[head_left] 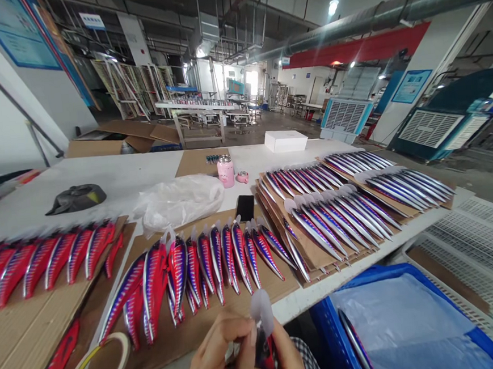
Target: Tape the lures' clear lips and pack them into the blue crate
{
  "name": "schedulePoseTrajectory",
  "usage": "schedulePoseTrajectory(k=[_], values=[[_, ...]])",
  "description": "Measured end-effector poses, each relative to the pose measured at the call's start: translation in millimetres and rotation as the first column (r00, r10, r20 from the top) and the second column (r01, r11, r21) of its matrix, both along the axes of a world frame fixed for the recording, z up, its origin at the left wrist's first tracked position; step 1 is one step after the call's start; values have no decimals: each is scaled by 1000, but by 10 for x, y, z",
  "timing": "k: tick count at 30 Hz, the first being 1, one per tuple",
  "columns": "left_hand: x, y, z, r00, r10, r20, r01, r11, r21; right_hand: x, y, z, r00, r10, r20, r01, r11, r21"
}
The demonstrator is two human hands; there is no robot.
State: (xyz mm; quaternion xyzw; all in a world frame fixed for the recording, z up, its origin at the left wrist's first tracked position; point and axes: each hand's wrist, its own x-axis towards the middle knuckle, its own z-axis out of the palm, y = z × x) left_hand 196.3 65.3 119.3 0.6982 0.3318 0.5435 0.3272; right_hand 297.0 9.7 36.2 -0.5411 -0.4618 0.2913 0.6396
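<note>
At the bottom centre both hands hold a fishing lure (265, 345), its translucent diving lip (261, 308) pointing up. My left hand (221, 351) is closed, thumb and fingertips pinched at the base of the lip. Wrapped round the dark and red body from the other side is my right hand (289, 357). The fingers hide most of this lure. Just beyond the hands, red, purple and silver lures (216, 261) lie in a row on cardboard (280, 288), lips mostly facing away.
Left are red lures (56, 256) and a tape roll (125, 353); right, silver-purple lures (322, 224) on cardboard. Farther back lie a plastic bag (183, 198), phone (245, 206), pink bottle (225, 172) and white box (286, 140). A lined blue crate (326, 331) stands low right.
</note>
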Motion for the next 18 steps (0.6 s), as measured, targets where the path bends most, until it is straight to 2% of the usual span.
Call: schedulePoseTrajectory(k=[5,9,14,18], values=[[-81,73,-21,978,-76,-192,100,988,118,-20,36,24,989,77,-126,-77,997,3],[-123,116,-20,967,-24,-254,66,986,155,1,34,-21,978,96,-186,-95,995,17],[-134,155,-57,960,-54,-274,107,978,181,61,21,-26,994,44,-102,-45,999,0],[-131,195,-112,964,-115,-238,144,984,107,95,61,50,1000,22,13,-21,1000,-20]])
